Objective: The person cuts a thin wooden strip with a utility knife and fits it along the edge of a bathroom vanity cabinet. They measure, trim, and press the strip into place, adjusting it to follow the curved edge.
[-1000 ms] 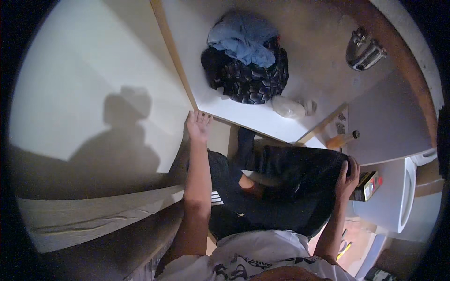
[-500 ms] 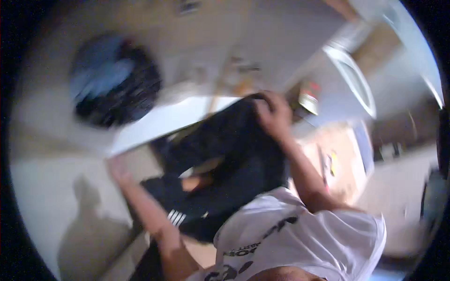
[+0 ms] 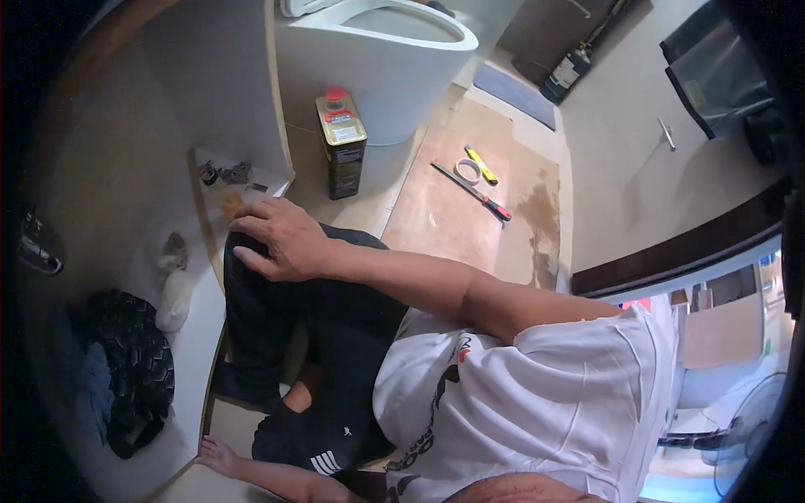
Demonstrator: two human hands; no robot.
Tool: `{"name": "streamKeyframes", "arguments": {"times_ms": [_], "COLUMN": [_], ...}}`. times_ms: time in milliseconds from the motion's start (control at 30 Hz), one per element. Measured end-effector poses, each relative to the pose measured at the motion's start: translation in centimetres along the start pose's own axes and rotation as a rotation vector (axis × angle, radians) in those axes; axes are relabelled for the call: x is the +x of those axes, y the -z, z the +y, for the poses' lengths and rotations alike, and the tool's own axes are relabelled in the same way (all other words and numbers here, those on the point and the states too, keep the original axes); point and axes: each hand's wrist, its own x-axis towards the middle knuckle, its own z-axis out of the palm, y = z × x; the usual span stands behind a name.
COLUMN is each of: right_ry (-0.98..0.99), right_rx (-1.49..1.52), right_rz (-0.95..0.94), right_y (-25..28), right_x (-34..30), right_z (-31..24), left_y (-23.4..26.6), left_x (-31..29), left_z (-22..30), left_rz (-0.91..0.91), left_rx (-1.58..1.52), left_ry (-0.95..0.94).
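My right hand [image 3: 285, 240] rests on my bent knee over black trousers [image 3: 352, 327]. Its fingers lie loosely over the cloth with the thumb apart, and it holds nothing. At the lower left my left hand [image 3: 220, 457] has its fingers stretched out, beside the edge of a white ledge [image 3: 189, 394]; whether it presses on the ledge or the floor I cannot tell. Beyond the right knee stands a rectangular metal can [image 3: 344, 163] with a red cap. On a thin brown board [image 3: 444, 226] lie a long flat tool with a red-and-black handle [image 3: 471, 192], a tape roll [image 3: 468, 172] and a yellow utility knife [image 3: 482, 166].
A white toilet [image 3: 369, 71] stands behind the can. Dark clothes [image 3: 134, 360], a white plastic bag [image 3: 173, 302] and small metal parts [image 3: 235, 173] lie on the ledge. A dark canister [image 3: 567, 75] is by the far wall. A fan [image 3: 750, 444] appears at lower right.
My view has turned to the right and the blur is gone; toilet, can and board now sit further left in it. The right hand remains on the knee, the left near the ledge.
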Motion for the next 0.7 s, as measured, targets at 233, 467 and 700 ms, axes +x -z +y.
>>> {"name": "streamKeyframes", "arguments": {"times_ms": [233,467,700], "right_ry": [-0.017,-0.005,-0.006], "right_rx": [-0.045,-0.047,-0.023], "right_rz": [0.004,0.005,0.028], "right_y": [0.4,-0.1,-0.4], "right_x": [-0.6,-0.4,-0.7], "right_z": [0.7,1.4,1.3], "left_y": [2.4,2.2,2.4], "left_x": [1.3,1.4,0.9], "left_z": [-13.6,-12.6,-19.4], "left_rz": [0.325,0.363,0.343], "left_rx": [1.168,1.196,1.137], "left_ry": [-0.872,-0.945,-0.976]}}
